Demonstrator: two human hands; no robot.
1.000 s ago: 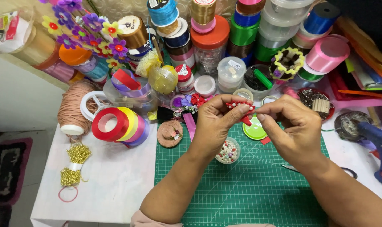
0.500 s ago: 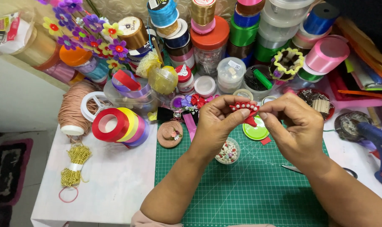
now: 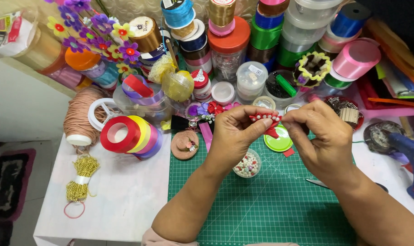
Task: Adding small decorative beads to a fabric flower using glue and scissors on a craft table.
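On the far left of the white desk (image 3: 125,191) I see a bundle of gold bead chain (image 3: 81,177) lying flat, and above it a spool of peach cord (image 3: 79,118), both well apart from the action. Next, ribbon rolls (image 3: 131,134) in red, yellow and purple lean together on edge, so they don't unroll. A small straw hat ornament (image 3: 185,145) sits at the corner of the green cutting mat (image 3: 271,205). Now the left hand (image 3: 234,139): its fingers pinch 1 end of a small red ribbon piece (image 3: 265,119) edged with white pearls, held up above the mat so both hands can work it. Right below, an open pot of beads (image 3: 247,164) stays within easy reach. The right hand (image 3: 323,141) pinches the other end, fingertips pressed together. Far right, a blue glue gun (image 3: 412,155) rests aside.
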